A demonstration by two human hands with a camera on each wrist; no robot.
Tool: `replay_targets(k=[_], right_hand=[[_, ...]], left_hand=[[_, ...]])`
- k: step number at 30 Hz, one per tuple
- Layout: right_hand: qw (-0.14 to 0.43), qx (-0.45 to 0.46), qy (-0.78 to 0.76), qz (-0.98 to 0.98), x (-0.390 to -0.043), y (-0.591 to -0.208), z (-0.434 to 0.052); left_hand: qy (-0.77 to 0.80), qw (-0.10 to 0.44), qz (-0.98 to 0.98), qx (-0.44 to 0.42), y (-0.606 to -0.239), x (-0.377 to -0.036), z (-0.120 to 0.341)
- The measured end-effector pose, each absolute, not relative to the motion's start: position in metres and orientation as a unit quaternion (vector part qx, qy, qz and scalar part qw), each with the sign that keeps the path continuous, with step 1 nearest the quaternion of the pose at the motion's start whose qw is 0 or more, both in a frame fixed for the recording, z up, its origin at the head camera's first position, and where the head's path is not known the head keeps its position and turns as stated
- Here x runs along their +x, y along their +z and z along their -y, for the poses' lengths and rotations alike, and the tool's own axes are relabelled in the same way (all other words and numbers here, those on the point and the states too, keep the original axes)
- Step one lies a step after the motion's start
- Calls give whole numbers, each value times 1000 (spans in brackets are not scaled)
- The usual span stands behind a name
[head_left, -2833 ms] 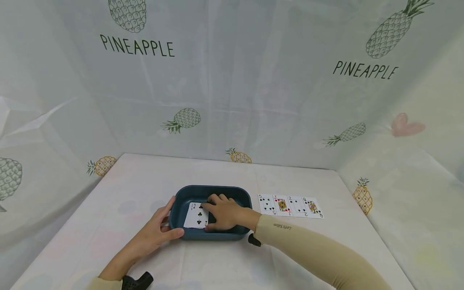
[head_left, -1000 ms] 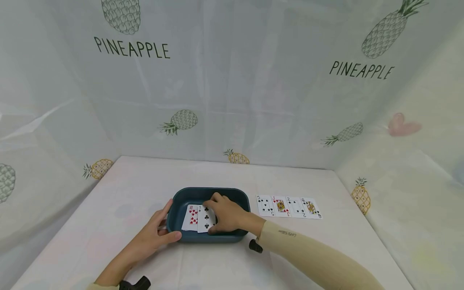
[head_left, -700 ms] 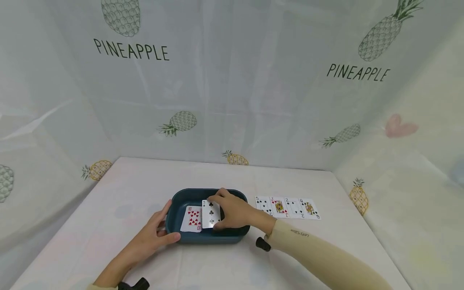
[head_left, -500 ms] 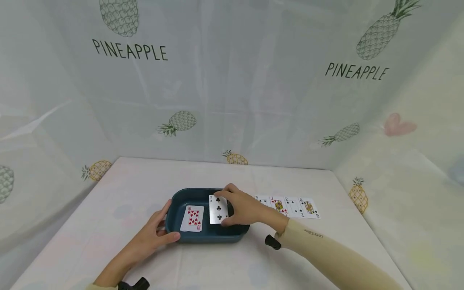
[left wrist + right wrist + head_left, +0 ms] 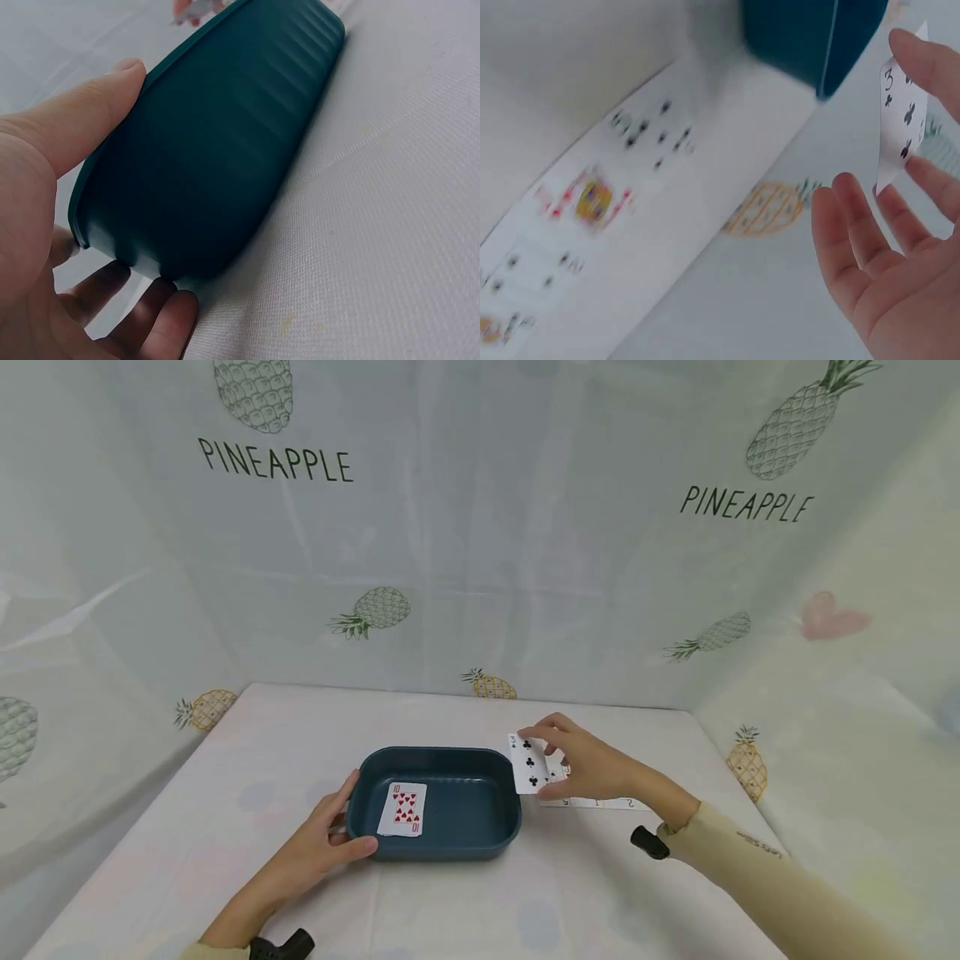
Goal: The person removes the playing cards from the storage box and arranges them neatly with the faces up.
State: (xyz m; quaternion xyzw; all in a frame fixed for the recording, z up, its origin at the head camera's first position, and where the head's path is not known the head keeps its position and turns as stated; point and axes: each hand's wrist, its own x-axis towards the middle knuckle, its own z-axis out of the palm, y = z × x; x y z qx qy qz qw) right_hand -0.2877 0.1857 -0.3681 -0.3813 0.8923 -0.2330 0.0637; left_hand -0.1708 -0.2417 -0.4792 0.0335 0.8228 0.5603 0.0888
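My right hand (image 5: 588, 768) pinches a three of clubs playing card (image 5: 528, 764) by its edges, thumb near and fingers far, beside the right end of a dark teal tray (image 5: 468, 802). Face up and tilted, that card overlaps the tray's right rim in the head view; the right wrist view shows it slightly bowed between thumb and fingertips. Inside the tray, toward the left, lies a ten of hearts (image 5: 403, 810) on top of other cards. My left hand (image 5: 322, 839) grips the tray's left end, thumb at the rim and fingers around the wall (image 5: 187, 150).
Right of the tray, a row of several face-up cards (image 5: 596, 803) lies on the white cloth, partly hidden behind my right hand; a jack (image 5: 592, 201) shows in the right wrist view. A pineapple-print sheet (image 5: 465, 527) rises behind the table's far edge.
My right hand has drawn the three of clubs off the ten of hearts, lifted it from the tray and carried it right, toward the card row. The left hand keeps its grip.
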Motion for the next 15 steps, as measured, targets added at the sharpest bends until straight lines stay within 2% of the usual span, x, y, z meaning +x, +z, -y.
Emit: replay_targets(k=[15], right_hand=[[72,-336,-161,-925,-314,-374,-316]], left_hand=[[567,91,-818,39,-477,-171,241]])
